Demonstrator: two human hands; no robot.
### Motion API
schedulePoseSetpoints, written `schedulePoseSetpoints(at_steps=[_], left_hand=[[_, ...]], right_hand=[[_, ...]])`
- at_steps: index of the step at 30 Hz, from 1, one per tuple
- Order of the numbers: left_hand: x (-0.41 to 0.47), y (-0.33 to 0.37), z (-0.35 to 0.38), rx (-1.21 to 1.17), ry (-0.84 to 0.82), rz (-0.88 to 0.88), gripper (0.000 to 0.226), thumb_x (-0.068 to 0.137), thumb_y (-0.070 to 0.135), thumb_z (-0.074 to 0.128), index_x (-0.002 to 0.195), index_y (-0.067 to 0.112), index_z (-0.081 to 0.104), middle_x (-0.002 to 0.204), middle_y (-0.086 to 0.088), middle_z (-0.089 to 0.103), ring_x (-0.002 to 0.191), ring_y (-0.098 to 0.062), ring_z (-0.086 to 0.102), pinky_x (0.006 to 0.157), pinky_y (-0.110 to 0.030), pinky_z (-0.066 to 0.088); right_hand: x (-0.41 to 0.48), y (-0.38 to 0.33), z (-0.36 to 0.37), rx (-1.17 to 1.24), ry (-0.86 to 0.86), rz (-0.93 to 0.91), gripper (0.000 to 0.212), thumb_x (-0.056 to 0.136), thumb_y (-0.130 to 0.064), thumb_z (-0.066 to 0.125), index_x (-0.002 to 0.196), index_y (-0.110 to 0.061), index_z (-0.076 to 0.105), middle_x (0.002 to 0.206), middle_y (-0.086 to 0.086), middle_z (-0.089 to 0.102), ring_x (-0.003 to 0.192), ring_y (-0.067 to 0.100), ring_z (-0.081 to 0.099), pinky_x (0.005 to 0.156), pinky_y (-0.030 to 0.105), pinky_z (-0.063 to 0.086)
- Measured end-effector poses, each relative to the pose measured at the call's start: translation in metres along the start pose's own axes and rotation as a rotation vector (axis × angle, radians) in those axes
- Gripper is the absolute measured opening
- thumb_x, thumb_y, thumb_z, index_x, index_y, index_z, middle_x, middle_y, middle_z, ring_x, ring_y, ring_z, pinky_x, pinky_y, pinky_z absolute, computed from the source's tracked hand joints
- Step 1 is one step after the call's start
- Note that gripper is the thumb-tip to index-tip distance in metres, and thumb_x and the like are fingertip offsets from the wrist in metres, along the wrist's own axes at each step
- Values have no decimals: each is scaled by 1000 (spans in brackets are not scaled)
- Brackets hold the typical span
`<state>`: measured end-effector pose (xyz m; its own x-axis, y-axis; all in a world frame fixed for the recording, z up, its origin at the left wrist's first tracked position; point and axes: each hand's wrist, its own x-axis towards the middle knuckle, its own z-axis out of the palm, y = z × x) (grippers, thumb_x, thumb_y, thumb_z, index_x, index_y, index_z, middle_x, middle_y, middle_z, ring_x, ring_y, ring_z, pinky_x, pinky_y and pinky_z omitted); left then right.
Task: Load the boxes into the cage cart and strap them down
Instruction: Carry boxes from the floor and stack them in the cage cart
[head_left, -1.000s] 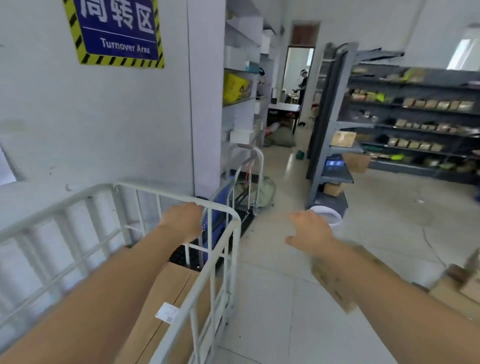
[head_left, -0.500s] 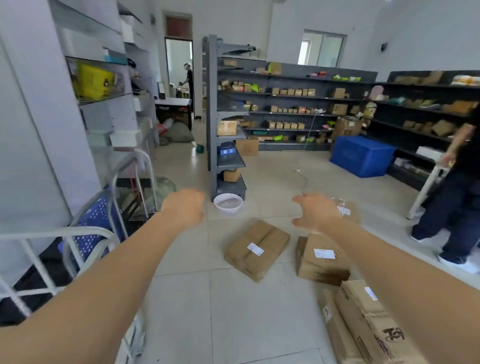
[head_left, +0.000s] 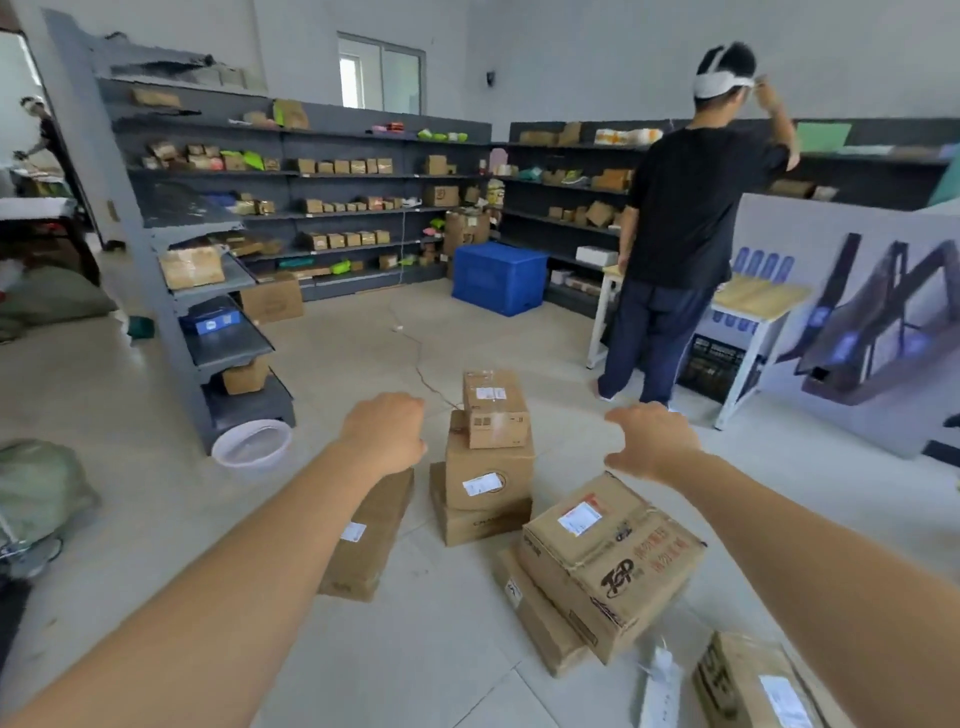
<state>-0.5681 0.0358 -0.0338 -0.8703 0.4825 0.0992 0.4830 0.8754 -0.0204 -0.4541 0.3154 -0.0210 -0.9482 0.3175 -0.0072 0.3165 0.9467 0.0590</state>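
Several cardboard boxes lie on the tiled floor in front of me. A stack of three stands in the middle, topped by a small box. A long flat box lies to its left. A big printed box rests tilted on another at the right, and one more box sits at the lower right. My left hand hovers above the long box, fingers loosely curled, holding nothing. My right hand reaches out beside the stack, empty. The cage cart is out of view.
A person in a black shirt stands at the right by a white table. Grey shelving stands left, with a white basin at its foot. A blue crate sits by the back shelves. A green sack lies far left.
My view has swung right, away from the cage cart, toward the boxes on the floor. The boxes are now closer and centred. Both hands stay raised and empty.
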Motion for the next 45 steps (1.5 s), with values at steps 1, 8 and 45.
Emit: schedulePoseSetpoints(at_steps=[1, 8, 45], left_hand=[[12, 13, 3, -4, -7, 34, 48, 91, 30, 58, 134, 10, 49, 133, -9, 53, 121, -29, 52, 95, -39, 47], [69, 119, 25, -20, -19, 279, 36, 90, 29, 58, 122, 13, 54, 119, -5, 60, 107, -27, 58, 78, -33, 47], [237, 662, 299, 132, -629, 801, 33, 93, 29, 54, 123, 15, 53, 125, -3, 58, 112, -25, 57, 81, -34, 46]], right_hand=[[0, 14, 3, -2, -11, 41, 65, 88, -40, 63, 147, -27, 38, 145, 3, 45, 135, 24, 39, 104, 36, 38], [-22, 104, 32, 4, -76, 273, 62, 89, -39, 61, 146, -27, 40, 140, 2, 50, 130, 23, 43, 106, 37, 37], [-97, 538, 329, 299, -532, 944, 51, 89, -32, 59, 138, -22, 48, 134, 2, 53, 127, 22, 44, 104, 35, 37]])
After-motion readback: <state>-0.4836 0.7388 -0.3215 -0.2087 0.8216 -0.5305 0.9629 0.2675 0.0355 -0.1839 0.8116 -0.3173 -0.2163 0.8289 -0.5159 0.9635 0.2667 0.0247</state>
